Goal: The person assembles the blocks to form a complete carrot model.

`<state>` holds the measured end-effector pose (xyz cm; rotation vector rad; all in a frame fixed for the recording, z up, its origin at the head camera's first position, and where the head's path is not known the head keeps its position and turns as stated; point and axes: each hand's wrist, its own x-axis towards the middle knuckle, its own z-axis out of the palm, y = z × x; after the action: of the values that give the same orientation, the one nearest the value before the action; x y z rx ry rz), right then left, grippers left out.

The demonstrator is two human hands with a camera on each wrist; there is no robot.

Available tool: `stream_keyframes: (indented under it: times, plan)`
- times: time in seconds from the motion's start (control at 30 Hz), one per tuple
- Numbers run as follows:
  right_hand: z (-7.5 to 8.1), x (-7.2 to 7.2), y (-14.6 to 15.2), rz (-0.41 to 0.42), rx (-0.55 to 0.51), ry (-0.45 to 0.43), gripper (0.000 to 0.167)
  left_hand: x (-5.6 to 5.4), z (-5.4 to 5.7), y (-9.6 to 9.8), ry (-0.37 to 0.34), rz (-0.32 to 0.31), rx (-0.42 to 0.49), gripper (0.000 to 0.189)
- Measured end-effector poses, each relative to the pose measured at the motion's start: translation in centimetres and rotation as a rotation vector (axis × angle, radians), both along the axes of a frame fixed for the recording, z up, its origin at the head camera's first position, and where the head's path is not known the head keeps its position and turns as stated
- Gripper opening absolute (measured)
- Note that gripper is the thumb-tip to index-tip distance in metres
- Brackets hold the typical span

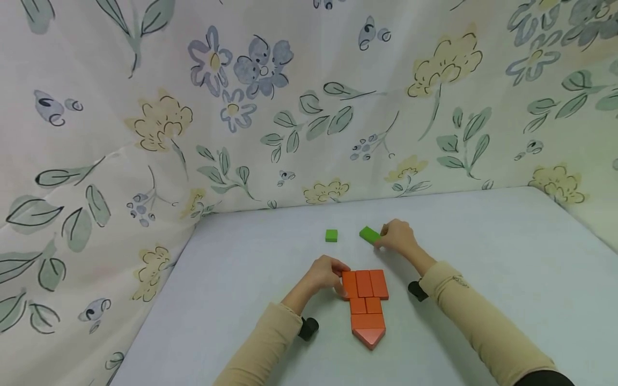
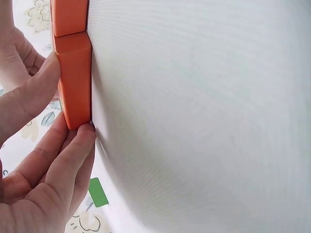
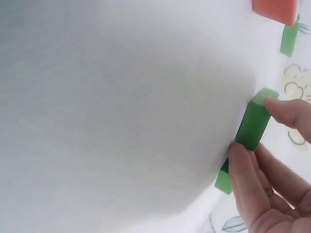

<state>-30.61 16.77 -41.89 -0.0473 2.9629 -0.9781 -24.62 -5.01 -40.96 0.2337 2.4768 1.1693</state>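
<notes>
Orange blocks lie joined on the white table, with three upright oblong blocks [image 1: 364, 283] in the far row and smaller ones nearer. A triangular block [image 1: 369, 338] points toward me at the near end. My left hand [image 1: 324, 273] pinches the left corner block [image 2: 76, 85], thumb along its side and fingertips at its far end. Further back on the right, my right hand [image 1: 398, 236] holds a green block [image 1: 369, 235] between thumb and fingers. Below those fingers in the right wrist view shows another green piece [image 3: 223, 182], partly hidden by them.
A small green square block [image 1: 331, 236] lies on the table beyond the orange blocks, left of the right hand. Flowered cloth [image 1: 309, 107] hangs along the table's far and left edges. Dark wrist cameras [image 1: 308, 328] sit below both sleeves.
</notes>
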Motion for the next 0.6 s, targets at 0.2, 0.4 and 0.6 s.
stream_keyframes:
  times: [0.2, 0.4, 0.6]
  plan:
    - [-0.3, 0.5, 0.5, 0.098, -0.059, 0.004, 0.034, 0.0, -0.1, 0.0, 0.004, 0.006, -0.001, 0.045]
    - [-0.2, 1.4, 0.5, 0.244, -0.086, 0.011, 0.033, -0.1, -0.1, 0.0, -0.007, 0.006, -0.002, 0.045]
    - [-0.1, 2.1, 0.1, 0.372, -0.108, -0.006, 0.031, -0.2, -0.1, -0.1, -0.015, 0.009, 0.005, 0.044]
